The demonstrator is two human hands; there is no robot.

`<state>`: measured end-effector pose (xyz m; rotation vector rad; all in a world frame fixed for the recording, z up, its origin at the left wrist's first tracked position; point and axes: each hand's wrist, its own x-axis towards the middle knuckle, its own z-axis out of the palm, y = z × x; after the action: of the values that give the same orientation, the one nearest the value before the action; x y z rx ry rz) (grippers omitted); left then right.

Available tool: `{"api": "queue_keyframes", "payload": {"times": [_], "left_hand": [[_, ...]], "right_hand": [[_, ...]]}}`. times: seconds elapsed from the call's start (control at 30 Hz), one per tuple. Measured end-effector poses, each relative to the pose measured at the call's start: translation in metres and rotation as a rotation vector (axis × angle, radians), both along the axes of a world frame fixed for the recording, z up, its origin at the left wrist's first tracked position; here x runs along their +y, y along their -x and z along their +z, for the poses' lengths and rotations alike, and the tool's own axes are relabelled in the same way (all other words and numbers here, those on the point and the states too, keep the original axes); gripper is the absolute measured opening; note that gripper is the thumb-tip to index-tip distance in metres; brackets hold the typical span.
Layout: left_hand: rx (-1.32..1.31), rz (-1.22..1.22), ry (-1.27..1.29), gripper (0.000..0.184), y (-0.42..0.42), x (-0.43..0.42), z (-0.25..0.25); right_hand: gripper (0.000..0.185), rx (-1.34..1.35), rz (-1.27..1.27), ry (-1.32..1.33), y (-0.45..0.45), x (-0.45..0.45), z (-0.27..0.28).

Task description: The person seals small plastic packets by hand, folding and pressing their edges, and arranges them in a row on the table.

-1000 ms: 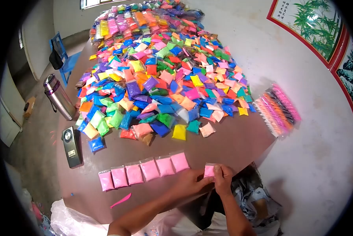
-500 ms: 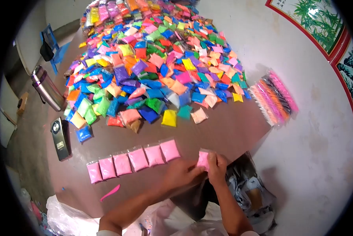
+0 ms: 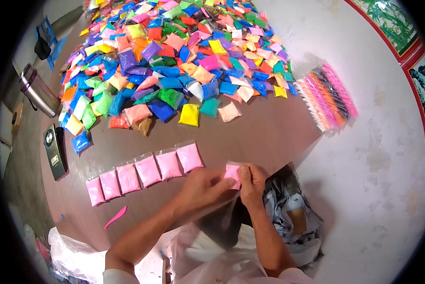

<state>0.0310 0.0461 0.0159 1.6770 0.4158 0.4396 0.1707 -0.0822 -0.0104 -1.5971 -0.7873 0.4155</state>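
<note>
Between my two hands, close to the table's front edge, is a small clear bag of pink filling (image 3: 232,173). My right hand (image 3: 252,183) pinches its right side, thumb on the front face. My left hand (image 3: 207,187) grips its lower left part, with the thumb pressed on the bag. Left of my hands, a slanted row of several similar pink bags (image 3: 148,171) lies on the brown table (image 3: 250,137). A pink plastic knife-shaped tool (image 3: 116,217) rests below the row.
A big heap of colourful filled bags (image 3: 174,71) covers the table's far part. Bundled coloured packets (image 3: 327,98) lie at the right by the wall. A steel flask (image 3: 39,92) and a dark device (image 3: 55,154) stand left. A box with crumpled plastic (image 3: 290,213) sits below right.
The view has tilted and shifted, so the table's contents appear higher and further left. My left thumb has come onto the pink bag, which both hands still hold.
</note>
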Motion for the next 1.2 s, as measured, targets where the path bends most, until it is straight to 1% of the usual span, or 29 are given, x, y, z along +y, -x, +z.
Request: {"api": "queue_keyframes", "payload": {"times": [0.07, 0.13, 0.17, 0.27, 0.33, 0.37, 0.43, 0.5, 0.67, 0.73, 0.83, 0.9, 0.97, 1.03, 1.1, 1.17, 1.2], "left_hand": [[-0.008, 0.014, -0.01, 0.037, 0.0, 0.0, -0.002], [-0.018, 0.028, -0.024, 0.037, 0.0, 0.0, -0.003], [-0.022, 0.028, -0.02, 0.038, 0.0, 0.0, -0.004], [-0.028, 0.015, -0.012, 0.04, -0.001, -0.002, -0.001], [-0.03, 0.002, -0.009, 0.04, -0.001, -0.001, -0.001], [-0.009, 0.009, -0.039, 0.04, -0.001, -0.001, -0.004], [0.013, 0.016, -0.067, 0.04, -0.001, 0.001, -0.005], [-0.006, 0.025, -0.023, 0.04, -0.001, 0.002, -0.005], [-0.069, 0.02, -0.056, 0.038, 0.0, 0.002, -0.007], [-0.074, 0.01, -0.044, 0.037, 0.001, 0.0, -0.004], [0.005, -0.003, -0.095, 0.034, 0.0, -0.001, -0.002], [-0.055, 0.067, 0.051, 0.033, -0.002, -0.003, -0.006], [-0.047, 0.071, 0.032, 0.032, -0.002, -0.002, -0.01], [-0.041, 0.075, 0.011, 0.031, -0.001, -0.001, -0.013], [-0.024, 0.101, -0.025, 0.03, -0.001, 0.0, -0.015], [-0.04, 0.098, -0.006, 0.031, -0.001, 0.0, -0.017], [-0.055, 0.096, 0.013, 0.032, -0.001, -0.001, -0.017]], "right_hand": [[0.025, -0.013, 0.027, 0.001, 0.002, 0.002, 0.006], [0.031, -0.06, 0.032, -0.046, 0.007, 0.007, 0.013], [0.031, -0.059, 0.033, -0.043, 0.006, 0.007, 0.012], [0.029, -0.055, 0.035, -0.075, 0.003, 0.005, 0.005], [0.022, 0.051, 0.081, -0.056, -0.001, -0.001, -0.001], [0.022, 0.052, 0.082, -0.055, -0.001, -0.001, 0.0], [0.022, -0.031, 0.105, 0.006, 0.0, -0.001, 0.002], [0.022, -0.049, 0.112, 0.007, 0.002, 0.001, 0.007], [0.021, -0.091, 0.125, 0.011, 0.0, 0.002, 0.008], [0.02, 0.056, 0.135, -0.032, -0.004, -0.001, -0.003], [0.017, 0.122, 0.155, -0.089, -0.006, -0.002, -0.006], [0.016, 0.141, 0.175, -0.075, -0.005, -0.003, -0.003], [0.015, 0.161, 0.195, -0.06, -0.003, -0.003, 0.001], [0.016, 0.053, 0.17, -0.005, -0.001, 0.0, 0.003], [0.017, 0.028, 0.169, -0.021, 0.002, 0.005, 0.003], [0.017, -0.001, 0.163, -0.035, 0.001, 0.005, 0.004], [0.017, 0.007, 0.165, 0.004, -0.001, 0.003, 0.004]]}}
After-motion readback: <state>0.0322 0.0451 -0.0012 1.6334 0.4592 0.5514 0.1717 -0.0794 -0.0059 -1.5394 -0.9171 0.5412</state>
